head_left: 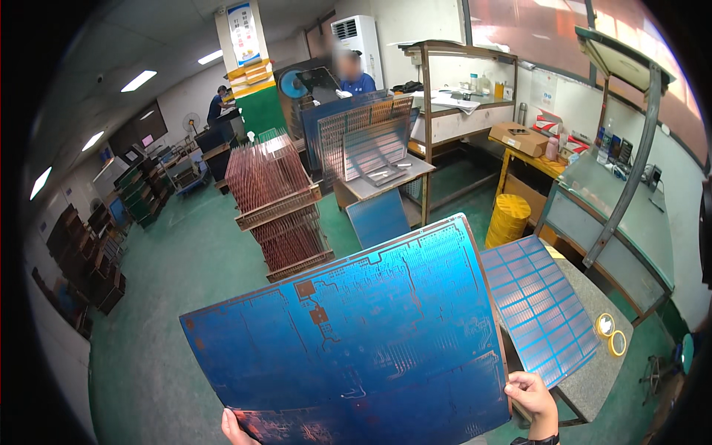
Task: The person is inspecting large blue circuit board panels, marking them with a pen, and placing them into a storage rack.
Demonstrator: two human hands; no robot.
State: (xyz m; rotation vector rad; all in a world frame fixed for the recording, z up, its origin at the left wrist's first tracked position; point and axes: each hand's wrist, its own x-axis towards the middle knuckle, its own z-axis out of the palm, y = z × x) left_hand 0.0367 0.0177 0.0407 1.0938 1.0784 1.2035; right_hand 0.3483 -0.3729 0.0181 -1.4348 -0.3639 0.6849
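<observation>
I hold up a large blue circuit panel (356, 341) with copper traces, tilted and slightly bowed, filling the lower middle of the view. My right hand (532, 400) grips its lower right corner. My left hand (233, 429) holds the lower left edge, with only the fingers showing behind the panel. Another blue gridded panel (538, 304) lies on a grey speckled table (604, 371) just to the right of the one I hold.
Two tape rolls (611, 334) sit on the grey table. A trolley rack (278, 200) of copper panels stands ahead on the green floor, with a yellow bin (508, 219), workbenches and shelving to the right. Two people work at the back.
</observation>
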